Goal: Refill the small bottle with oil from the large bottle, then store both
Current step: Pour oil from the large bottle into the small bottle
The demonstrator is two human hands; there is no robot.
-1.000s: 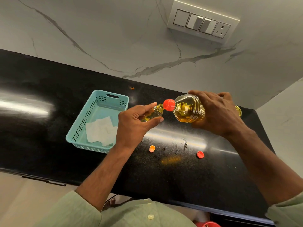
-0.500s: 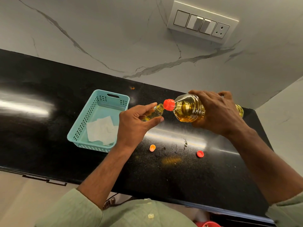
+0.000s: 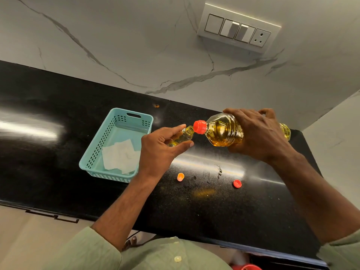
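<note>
black counter point(image 3: 48, 152): two loose caps, one basket point(image 3: 116, 121), two hands each gripping one bottle

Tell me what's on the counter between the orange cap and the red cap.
Between the orange cap and the red cap, the head view shows only bare black counter with small smudges and a yellowish reflection just nearer the person.
</note>
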